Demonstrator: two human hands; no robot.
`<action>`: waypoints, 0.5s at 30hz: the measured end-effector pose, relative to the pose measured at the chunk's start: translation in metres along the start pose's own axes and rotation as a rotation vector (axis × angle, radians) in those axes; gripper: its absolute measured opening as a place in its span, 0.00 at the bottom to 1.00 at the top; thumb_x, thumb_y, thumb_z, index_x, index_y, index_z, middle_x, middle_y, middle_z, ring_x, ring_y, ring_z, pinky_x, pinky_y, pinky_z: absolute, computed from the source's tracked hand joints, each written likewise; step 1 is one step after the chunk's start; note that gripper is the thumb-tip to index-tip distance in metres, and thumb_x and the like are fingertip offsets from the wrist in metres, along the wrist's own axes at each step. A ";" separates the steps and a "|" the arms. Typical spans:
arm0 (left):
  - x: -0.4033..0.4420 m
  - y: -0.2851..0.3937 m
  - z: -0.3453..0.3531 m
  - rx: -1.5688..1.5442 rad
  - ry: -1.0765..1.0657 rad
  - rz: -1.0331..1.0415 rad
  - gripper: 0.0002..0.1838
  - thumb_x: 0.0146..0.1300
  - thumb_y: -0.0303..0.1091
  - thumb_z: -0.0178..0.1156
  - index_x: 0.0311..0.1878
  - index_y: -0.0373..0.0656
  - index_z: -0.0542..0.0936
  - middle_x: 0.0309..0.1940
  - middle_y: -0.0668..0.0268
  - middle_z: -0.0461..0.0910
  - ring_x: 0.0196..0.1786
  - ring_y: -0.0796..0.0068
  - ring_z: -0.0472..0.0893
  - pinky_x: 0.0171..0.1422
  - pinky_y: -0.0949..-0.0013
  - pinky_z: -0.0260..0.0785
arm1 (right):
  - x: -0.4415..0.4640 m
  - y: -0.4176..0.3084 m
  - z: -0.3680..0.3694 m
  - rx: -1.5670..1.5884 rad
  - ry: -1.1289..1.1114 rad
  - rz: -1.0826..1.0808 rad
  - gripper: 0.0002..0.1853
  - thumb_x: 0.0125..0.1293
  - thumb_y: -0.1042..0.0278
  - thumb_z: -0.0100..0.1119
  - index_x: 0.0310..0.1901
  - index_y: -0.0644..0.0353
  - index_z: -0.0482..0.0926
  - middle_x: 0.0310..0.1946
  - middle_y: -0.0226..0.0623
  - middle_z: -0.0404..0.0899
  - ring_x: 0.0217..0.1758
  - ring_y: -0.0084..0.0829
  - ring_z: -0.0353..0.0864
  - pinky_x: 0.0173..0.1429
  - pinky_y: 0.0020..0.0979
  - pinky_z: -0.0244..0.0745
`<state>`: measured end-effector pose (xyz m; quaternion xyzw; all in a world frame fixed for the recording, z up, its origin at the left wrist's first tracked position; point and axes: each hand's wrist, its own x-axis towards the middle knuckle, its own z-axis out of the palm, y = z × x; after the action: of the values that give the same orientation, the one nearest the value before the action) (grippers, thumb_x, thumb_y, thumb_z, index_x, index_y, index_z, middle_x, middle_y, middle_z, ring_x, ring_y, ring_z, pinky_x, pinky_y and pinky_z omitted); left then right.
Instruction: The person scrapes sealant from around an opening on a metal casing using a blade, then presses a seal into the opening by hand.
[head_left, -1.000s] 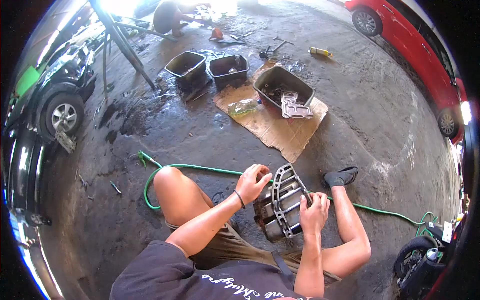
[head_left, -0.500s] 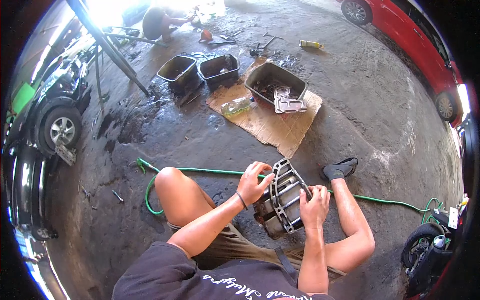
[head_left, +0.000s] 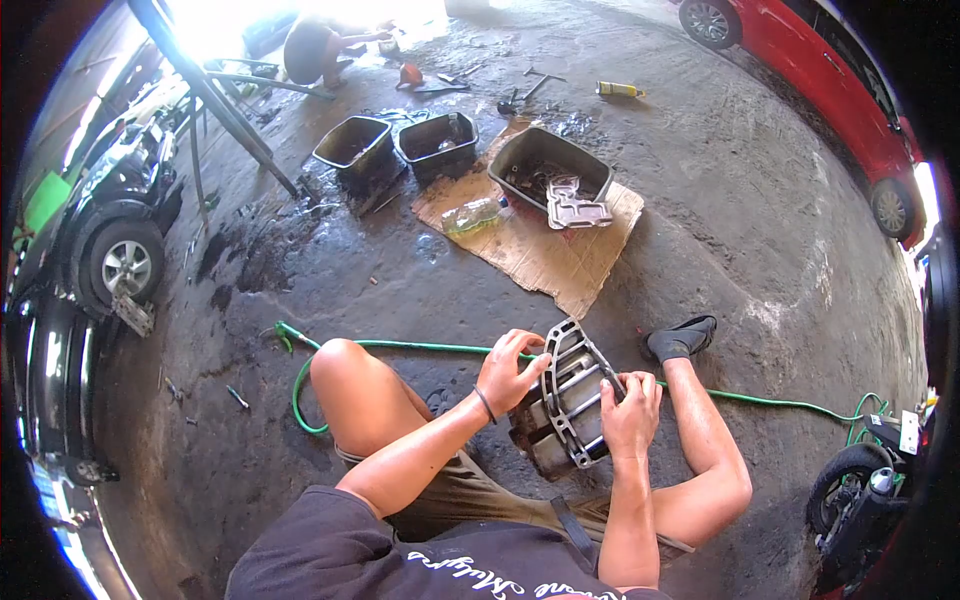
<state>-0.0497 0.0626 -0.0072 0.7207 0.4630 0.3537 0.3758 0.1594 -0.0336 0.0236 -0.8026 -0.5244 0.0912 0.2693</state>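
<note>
Little has moved since the earlier frames; the view has merely shifted slightly. Tilted between the bent legs (head_left: 365, 390), the casting (head_left: 572, 405) is grasped at its right edge by the right hand (head_left: 630, 412). The left hand (head_left: 508, 377) curls at the opposite rim (whether gripping, I cannot tell). Grimy metal could slip if the right hold loosens, knocking its flange on the floor (head_left: 740, 300). Beyond legible certainty: the shirt's (head_left: 330, 545) white script, then the far canister's (head_left: 620, 89) label.
</note>
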 end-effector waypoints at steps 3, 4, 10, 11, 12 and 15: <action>0.000 0.002 -0.001 -0.009 -0.004 -0.011 0.19 0.67 0.43 0.67 0.52 0.37 0.82 0.49 0.56 0.81 0.52 0.58 0.81 0.59 0.60 0.74 | 0.000 -0.001 0.000 0.003 0.002 0.002 0.14 0.62 0.59 0.71 0.43 0.60 0.86 0.50 0.40 0.78 0.58 0.45 0.75 0.64 0.44 0.73; 0.000 0.003 -0.001 -0.022 -0.008 -0.024 0.19 0.67 0.43 0.67 0.52 0.38 0.81 0.48 0.56 0.81 0.51 0.59 0.81 0.59 0.60 0.74 | 0.000 -0.002 0.000 0.008 0.002 0.002 0.14 0.62 0.59 0.71 0.43 0.60 0.86 0.50 0.40 0.78 0.58 0.45 0.75 0.64 0.44 0.73; 0.000 0.002 -0.001 0.002 -0.003 -0.009 0.20 0.67 0.43 0.68 0.53 0.37 0.81 0.48 0.57 0.81 0.49 0.59 0.82 0.58 0.60 0.74 | 0.000 -0.002 -0.001 0.009 -0.001 -0.005 0.14 0.63 0.59 0.71 0.43 0.61 0.86 0.49 0.41 0.79 0.58 0.45 0.75 0.64 0.44 0.73; 0.000 0.003 -0.001 0.002 -0.003 -0.008 0.20 0.67 0.43 0.68 0.53 0.37 0.81 0.48 0.57 0.81 0.49 0.59 0.82 0.58 0.60 0.74 | 0.000 -0.002 -0.001 0.009 0.001 -0.005 0.14 0.63 0.59 0.71 0.43 0.61 0.86 0.49 0.41 0.79 0.58 0.45 0.75 0.64 0.44 0.73; 0.000 0.004 -0.001 0.003 -0.006 -0.014 0.20 0.66 0.42 0.68 0.53 0.37 0.81 0.48 0.57 0.81 0.49 0.59 0.82 0.58 0.60 0.74 | 0.001 -0.003 -0.002 0.009 -0.003 -0.001 0.14 0.63 0.59 0.71 0.43 0.61 0.86 0.49 0.41 0.78 0.58 0.45 0.75 0.64 0.44 0.72; 0.000 0.002 0.000 0.000 -0.013 -0.017 0.20 0.66 0.42 0.68 0.54 0.37 0.81 0.48 0.57 0.81 0.49 0.59 0.82 0.57 0.60 0.74 | 0.001 -0.003 -0.002 0.009 -0.008 0.005 0.14 0.63 0.59 0.71 0.43 0.61 0.85 0.50 0.41 0.78 0.58 0.45 0.75 0.64 0.43 0.72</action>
<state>-0.0491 0.0621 -0.0051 0.7189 0.4668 0.3458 0.3818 0.1585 -0.0327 0.0269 -0.8022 -0.5232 0.0972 0.2708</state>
